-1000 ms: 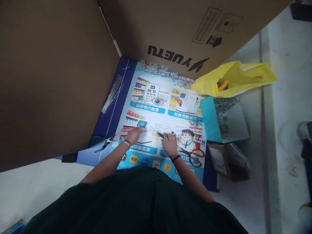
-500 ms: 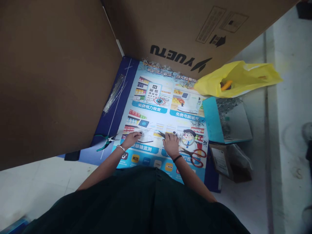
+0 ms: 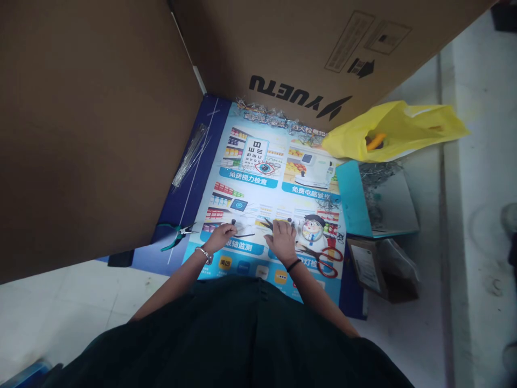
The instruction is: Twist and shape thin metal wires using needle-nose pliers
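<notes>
Centrally, over a printed poster (image 3: 258, 200), the left hand (image 3: 223, 237) is seen with fingertips pinched together; whether anything is gripped cannot be told. By the fingers of the right hand (image 3: 283, 241), a dark-tipped tool (image 3: 266, 222) is partly covered, and its grip cannot be made out. Red-handled scissors (image 3: 318, 257) are laid beside the right wrist, green-handled pliers (image 3: 180, 233) well to the left, near thin wires (image 3: 189, 157).

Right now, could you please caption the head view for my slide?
Right hand at a dark pointed tool, left hand pinched, over a printed poster, with scissors and pliers nearby.
</notes>
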The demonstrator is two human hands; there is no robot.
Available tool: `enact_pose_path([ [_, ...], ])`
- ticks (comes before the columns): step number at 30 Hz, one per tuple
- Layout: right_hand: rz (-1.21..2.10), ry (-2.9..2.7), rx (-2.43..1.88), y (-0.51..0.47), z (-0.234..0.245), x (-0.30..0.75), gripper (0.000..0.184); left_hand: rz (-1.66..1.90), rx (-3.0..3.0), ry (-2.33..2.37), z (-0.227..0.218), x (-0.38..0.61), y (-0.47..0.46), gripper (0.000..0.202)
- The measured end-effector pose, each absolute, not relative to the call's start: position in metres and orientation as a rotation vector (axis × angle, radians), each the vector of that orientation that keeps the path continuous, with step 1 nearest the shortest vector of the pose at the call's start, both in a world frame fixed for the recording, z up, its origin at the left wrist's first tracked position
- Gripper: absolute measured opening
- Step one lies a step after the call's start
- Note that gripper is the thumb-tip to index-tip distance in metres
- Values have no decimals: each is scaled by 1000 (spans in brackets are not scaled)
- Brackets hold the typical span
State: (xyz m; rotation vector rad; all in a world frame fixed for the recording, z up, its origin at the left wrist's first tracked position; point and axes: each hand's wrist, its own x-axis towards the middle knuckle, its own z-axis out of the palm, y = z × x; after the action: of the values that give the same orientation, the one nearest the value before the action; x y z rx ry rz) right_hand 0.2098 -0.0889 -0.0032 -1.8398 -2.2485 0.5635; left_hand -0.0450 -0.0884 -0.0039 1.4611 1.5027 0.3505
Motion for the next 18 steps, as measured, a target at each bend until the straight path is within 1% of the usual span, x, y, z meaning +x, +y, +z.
enact_pose_path([
  [2,653,-2210,-1758,-91,2,199,49,405,1481,1498,-3,-37,-92,17],
  [6,847,-2120,-1563,-95,10,169,31,488,1547,1475,-2,-17,-98,15],
  [9,910,-2031,-1474,-92,14,153,19,524,1612,1468,0,-8,-99,15],
  [13,914,-1935,-1431,-76,20,160,19,531,1691,1545,-1,-11,-89,16],
  [18,818,-1856,-1515,-48,17,190,24,428,1778,1768,-10,-21,-52,31],
])
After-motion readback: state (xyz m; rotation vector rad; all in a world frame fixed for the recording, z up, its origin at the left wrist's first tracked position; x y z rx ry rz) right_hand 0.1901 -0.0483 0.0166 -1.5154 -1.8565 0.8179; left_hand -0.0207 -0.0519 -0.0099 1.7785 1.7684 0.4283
